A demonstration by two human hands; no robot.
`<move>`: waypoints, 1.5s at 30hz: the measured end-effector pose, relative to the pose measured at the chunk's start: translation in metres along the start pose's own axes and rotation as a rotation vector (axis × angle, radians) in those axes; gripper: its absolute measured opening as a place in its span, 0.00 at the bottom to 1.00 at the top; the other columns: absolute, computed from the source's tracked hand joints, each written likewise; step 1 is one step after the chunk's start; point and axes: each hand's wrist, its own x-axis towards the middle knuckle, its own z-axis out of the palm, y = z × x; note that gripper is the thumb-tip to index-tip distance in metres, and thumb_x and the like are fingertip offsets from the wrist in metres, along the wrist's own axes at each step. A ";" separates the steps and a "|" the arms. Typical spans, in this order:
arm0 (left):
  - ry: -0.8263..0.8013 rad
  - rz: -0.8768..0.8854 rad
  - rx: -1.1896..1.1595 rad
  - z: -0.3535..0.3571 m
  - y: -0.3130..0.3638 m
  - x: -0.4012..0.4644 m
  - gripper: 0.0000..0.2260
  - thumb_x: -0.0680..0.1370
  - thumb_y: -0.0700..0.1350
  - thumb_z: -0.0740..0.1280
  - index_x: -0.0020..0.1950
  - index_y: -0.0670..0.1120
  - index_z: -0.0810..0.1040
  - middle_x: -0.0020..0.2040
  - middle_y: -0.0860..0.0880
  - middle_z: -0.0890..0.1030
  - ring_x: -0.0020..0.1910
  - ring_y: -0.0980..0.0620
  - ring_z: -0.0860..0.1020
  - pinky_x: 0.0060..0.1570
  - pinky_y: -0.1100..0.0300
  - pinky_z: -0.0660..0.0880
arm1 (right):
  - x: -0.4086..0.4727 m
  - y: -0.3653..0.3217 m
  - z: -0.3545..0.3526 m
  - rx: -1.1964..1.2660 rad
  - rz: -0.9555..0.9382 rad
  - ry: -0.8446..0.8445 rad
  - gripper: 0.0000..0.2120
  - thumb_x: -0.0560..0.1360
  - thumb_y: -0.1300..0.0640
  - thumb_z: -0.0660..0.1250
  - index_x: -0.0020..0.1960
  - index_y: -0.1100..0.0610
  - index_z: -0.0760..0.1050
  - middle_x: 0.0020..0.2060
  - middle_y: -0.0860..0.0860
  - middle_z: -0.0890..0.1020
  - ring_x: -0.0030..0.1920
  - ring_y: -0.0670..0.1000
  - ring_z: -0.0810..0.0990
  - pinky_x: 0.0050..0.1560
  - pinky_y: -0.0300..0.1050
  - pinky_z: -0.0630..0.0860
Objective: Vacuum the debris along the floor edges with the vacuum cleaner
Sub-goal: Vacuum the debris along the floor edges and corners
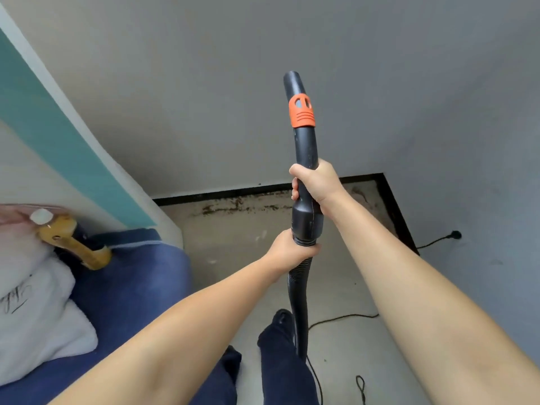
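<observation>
We see bare forearms (181, 325) with no sleeves, dark navy trousers (280, 369) at bottom centre, and a dark shoe (282, 317).

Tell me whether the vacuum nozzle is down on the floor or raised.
Raised: the vacuum nozzle points up against the wall, well above the debris.

Black vacuum wand (306, 147) with orange collar (302, 111); blue bedding (131, 287); teal wall stripe (52, 135).

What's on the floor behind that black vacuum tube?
Behind the vacuum tube, dark debris lies along the black baseboard. The right hand and the tube cover part of that strip, so what lies there stays hidden.
</observation>
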 end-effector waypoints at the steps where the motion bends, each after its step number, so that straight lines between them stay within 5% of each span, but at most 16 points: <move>1: 0.021 -0.008 -0.026 -0.001 -0.008 0.020 0.08 0.69 0.44 0.70 0.39 0.46 0.71 0.34 0.51 0.74 0.34 0.53 0.72 0.37 0.60 0.71 | 0.023 0.011 0.001 -0.002 0.009 -0.026 0.06 0.70 0.62 0.64 0.40 0.57 0.67 0.24 0.51 0.75 0.22 0.51 0.72 0.29 0.44 0.73; 12: 0.227 -0.062 -0.051 -0.044 -0.247 0.212 0.14 0.70 0.44 0.74 0.45 0.58 0.71 0.40 0.59 0.78 0.40 0.62 0.76 0.37 0.67 0.70 | 0.222 0.277 0.079 0.081 0.241 -0.040 0.06 0.74 0.62 0.65 0.41 0.58 0.69 0.24 0.52 0.74 0.22 0.50 0.72 0.29 0.42 0.73; 18: 0.231 -0.107 -0.075 -0.072 -0.362 0.291 0.10 0.71 0.45 0.74 0.48 0.46 0.77 0.42 0.48 0.82 0.44 0.48 0.81 0.49 0.54 0.78 | 0.303 0.393 0.130 0.079 0.286 -0.109 0.06 0.74 0.62 0.66 0.42 0.59 0.69 0.26 0.54 0.73 0.22 0.50 0.71 0.28 0.42 0.73; 24: 0.157 -0.218 -0.234 -0.105 -0.453 0.329 0.03 0.72 0.36 0.69 0.41 0.42 0.78 0.36 0.44 0.80 0.36 0.48 0.78 0.41 0.59 0.76 | 0.352 0.500 0.178 0.087 0.364 -0.134 0.06 0.73 0.64 0.66 0.46 0.60 0.68 0.27 0.54 0.73 0.23 0.51 0.72 0.27 0.42 0.74; 28: 0.144 -0.242 -0.403 -0.102 -0.491 0.338 0.03 0.73 0.35 0.68 0.41 0.41 0.76 0.33 0.45 0.78 0.30 0.52 0.77 0.31 0.65 0.75 | 0.369 0.540 0.199 0.037 0.400 -0.214 0.05 0.71 0.64 0.66 0.44 0.61 0.69 0.24 0.53 0.74 0.22 0.51 0.72 0.27 0.42 0.74; 35: 0.150 -0.281 -0.607 -0.081 -0.528 0.327 0.04 0.75 0.40 0.71 0.47 0.40 0.78 0.35 0.46 0.82 0.32 0.51 0.80 0.39 0.59 0.78 | 0.358 0.581 0.204 -0.036 0.493 -0.214 0.07 0.71 0.63 0.66 0.46 0.62 0.70 0.22 0.53 0.74 0.21 0.52 0.72 0.26 0.42 0.73; 45: 0.224 -0.355 -0.724 -0.066 -0.532 0.330 0.06 0.74 0.41 0.71 0.47 0.40 0.77 0.31 0.48 0.81 0.29 0.54 0.79 0.33 0.65 0.75 | 0.359 0.587 0.215 -0.148 0.494 -0.310 0.06 0.70 0.63 0.66 0.45 0.61 0.70 0.24 0.53 0.74 0.22 0.51 0.72 0.26 0.41 0.73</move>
